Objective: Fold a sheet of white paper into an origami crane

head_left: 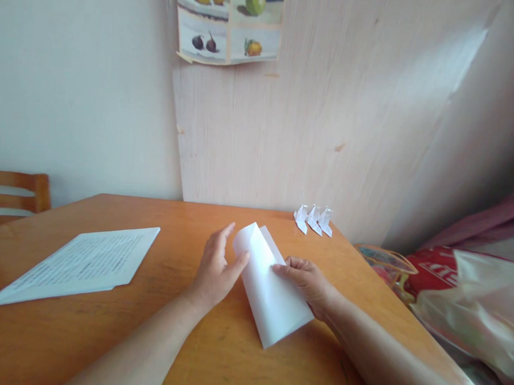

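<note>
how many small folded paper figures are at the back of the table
3, side by side near the far right corner of the table: left figure, middle figure, right figure. None seems hidden.

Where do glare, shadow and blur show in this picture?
All in the head view: a glare streak on the wall, upper right; soft shadow on the table under the right hand; bag at right smeared; pages' print too soft to read.

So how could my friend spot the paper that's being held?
Start with the orange-brown table. Near its middle, between the left hand and the right hand, is a white sheet bent over on itself, pinched by the right hand. It looks blank, unlike the printed paper leftward, and bigger than the folded shapes behind.
</note>
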A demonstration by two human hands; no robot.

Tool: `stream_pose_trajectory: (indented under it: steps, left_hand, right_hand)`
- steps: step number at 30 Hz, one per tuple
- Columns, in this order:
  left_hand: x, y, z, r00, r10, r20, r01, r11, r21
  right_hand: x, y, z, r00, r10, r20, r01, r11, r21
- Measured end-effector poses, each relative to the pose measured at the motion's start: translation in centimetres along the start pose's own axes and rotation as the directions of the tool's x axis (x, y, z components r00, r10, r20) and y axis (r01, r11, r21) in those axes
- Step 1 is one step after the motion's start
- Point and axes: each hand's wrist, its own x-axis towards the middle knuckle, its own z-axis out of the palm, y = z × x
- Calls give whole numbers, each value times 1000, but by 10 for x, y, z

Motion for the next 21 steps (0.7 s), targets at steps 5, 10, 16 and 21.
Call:
stream_pose_trajectory:
  steps: [5,10,16,21]
  left_hand:
    - [-7,20,-7,917,346,200,-383,902,198]
    - [-10,27,-7,852,378,362,-477,846,240]
    - [-9,30,-10,851,328,410,-450,858,248]
    - [-8,30,-10,874,301,381,-412,876,252]
  right_hand:
    - [0,3,4,1000,-24,14,25,998,-57]
    - [0,7,3,996,-55,75,61,994,-87]
    - [-2,9,5,993,-82,86,94,986,-138]
    - [-1,10,6,994,-78,70,88,985,-147]
